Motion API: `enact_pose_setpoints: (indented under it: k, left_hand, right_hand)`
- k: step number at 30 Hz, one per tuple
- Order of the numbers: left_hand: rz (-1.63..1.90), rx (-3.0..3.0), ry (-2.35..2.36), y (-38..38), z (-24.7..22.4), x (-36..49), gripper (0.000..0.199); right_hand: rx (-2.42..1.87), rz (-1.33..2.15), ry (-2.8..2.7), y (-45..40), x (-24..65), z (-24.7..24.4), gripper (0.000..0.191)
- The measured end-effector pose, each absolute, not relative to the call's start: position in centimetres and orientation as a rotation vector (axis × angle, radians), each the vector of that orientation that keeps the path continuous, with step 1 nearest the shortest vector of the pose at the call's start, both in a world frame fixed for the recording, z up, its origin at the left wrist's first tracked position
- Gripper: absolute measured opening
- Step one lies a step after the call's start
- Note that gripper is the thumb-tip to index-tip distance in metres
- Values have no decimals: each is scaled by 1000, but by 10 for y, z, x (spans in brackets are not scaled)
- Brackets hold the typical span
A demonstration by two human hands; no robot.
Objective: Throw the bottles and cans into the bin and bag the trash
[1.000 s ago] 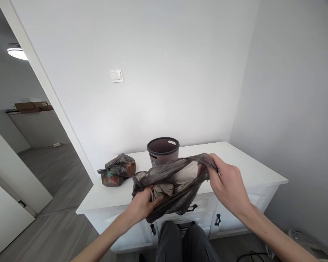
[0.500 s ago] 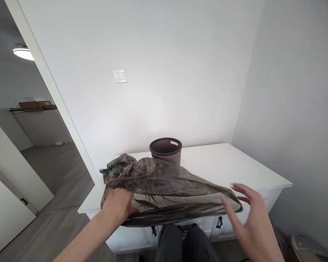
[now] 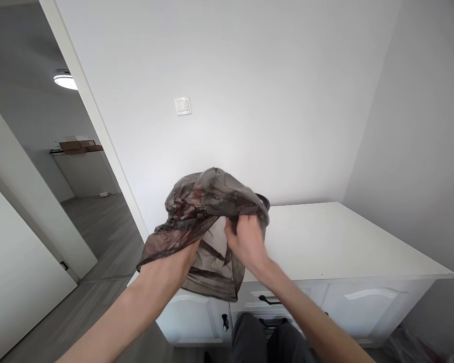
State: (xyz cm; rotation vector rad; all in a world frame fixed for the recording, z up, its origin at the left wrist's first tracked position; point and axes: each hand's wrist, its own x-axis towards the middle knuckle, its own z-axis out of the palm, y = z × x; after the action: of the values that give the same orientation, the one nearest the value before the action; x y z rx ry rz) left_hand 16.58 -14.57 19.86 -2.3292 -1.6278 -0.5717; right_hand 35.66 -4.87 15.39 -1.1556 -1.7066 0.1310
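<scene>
A thin, dark, see-through garbage bag (image 3: 204, 201) is bunched up in front of me with its mouth towards me. My left hand (image 3: 187, 259) is inside the bag's mouth, and the plastic covers its fingers. At the right side of the mouth, my right hand (image 3: 247, 242) has its fingers curled on the plastic. The lower edge of the bag hangs down past the front of the cabinet top. Behind the bag stands a dark trash can (image 3: 265, 201), mostly hidden, with part of its rim showing.
The white cabinet (image 3: 310, 247) has black handles and stands against the wall. A light switch (image 3: 182, 106) is on the wall. To the left, a doorway leads to a room with cardboard boxes (image 3: 79, 145). My knees (image 3: 249, 333) are near the drawers.
My left hand has gone deeper into the bag and is now covered. My right hand has moved left from the bag's far end and closed on the plastic. The bag is bunched up higher.
</scene>
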Motion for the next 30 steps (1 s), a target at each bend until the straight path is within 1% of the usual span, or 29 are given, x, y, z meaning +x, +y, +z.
enact_pose_setpoints:
  k: [5,8,11,12,14,17,20,22,24,26,27,28,30]
  left_hand:
    - [-526,-2357,-1742,-95,226,176,47]
    - [-563,-2376,-1775,-56,238,194,44]
    - [-578,-2443,-1763,-23,243,210,47]
    - [-562,-2476,-1781,-15,244,214,48]
    - [-471,-2529,-1882,-1,247,218,53]
    - [-345,-2630,-1976,14,253,219,58]
    - [-306,-2749,-1917,22,258,214,63]
    - [-272,-2746,-1923,26,256,210,71]
    - [-295,-2678,-1926,30,250,205,78]
    - [-345,-2635,-1886,35,240,202,79]
    - [-371,-2628,-1861,39,235,200,79]
    - [-389,-2634,-1836,44,230,198,77]
    - [-413,-2645,-1800,56,220,195,76]
  right_hand:
    - [-1322,-299,-1646,-24,414,188,33]
    - [-1351,-420,-1674,-21,435,204,32]
    - [-1315,-445,-1781,-27,437,209,23]
    - [-1300,-415,-1838,-28,436,208,21]
    - [-1301,-300,-1965,-19,431,204,23]
    - [-1292,-42,-2141,22,429,196,29]
    - [-1217,312,-2311,80,427,186,40]
    - [-1275,610,-2396,110,424,179,39]
    - [-1349,816,-2442,128,418,173,38]
    - [-1365,877,-2472,137,413,168,47]
    - [-1350,867,-2480,140,411,168,47]
    - [-1334,855,-2485,143,411,168,42]
    - [-1292,813,-2484,149,415,170,25]
